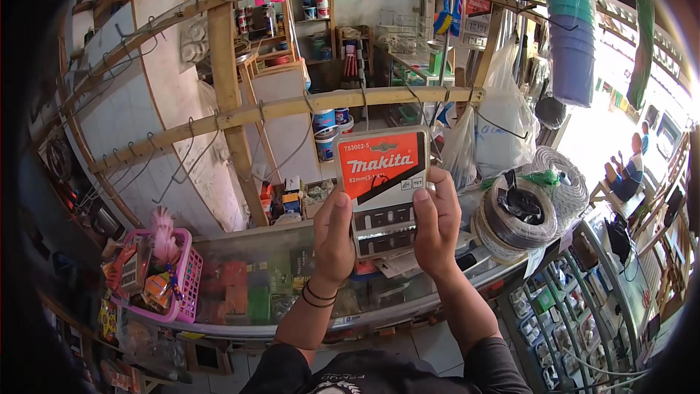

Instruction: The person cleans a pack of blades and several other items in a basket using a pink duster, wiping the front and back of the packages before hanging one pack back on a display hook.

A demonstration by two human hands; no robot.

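Note:
Both my hands hold up a clear plastic blister pack [383,191] of Makita planer blades, upright and facing me, above a glass-topped display counter [219,328]. My left hand [334,230] grips the pack's lower left edge with the thumb on the front. On the right edge, my right hand [437,219] has its thumb on the front and its fingers curled behind. The pack has a red, black and grey card at the top, with two dark slotted blades below it.
A pink plastic basket [188,284] of packaged goods stands at the counter's left. Coiled rope and hose [519,213] lie at its right. Beyond the counter runs a wooden rail [339,99] with wire hooks. Stacked plastic buckets [571,38] hang upper right. A person [629,169] sits outside.

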